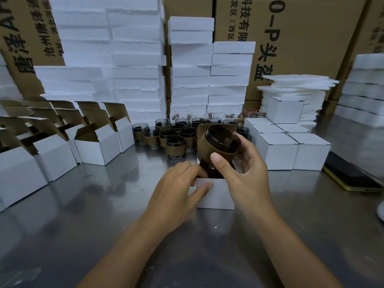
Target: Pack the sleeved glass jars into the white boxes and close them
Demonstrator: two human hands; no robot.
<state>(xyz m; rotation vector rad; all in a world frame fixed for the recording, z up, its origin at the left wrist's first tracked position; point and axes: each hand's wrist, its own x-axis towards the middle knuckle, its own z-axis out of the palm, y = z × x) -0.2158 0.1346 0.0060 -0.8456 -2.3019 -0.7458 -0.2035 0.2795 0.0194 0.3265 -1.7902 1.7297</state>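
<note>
Holding a sleeved glass jar (220,144) over an open white box (217,195)
Jar tilted just above the box mouth; right hand (247,171) fingers curl round its brown sleeve, left hand (178,181) pinches the box rim. Glass judged rigid, slick, fragile: grip the sleeve

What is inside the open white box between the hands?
Only the base of the sleeved jar, tilted in the right hand. The left hand grips the white box; its floor is hidden.
</note>
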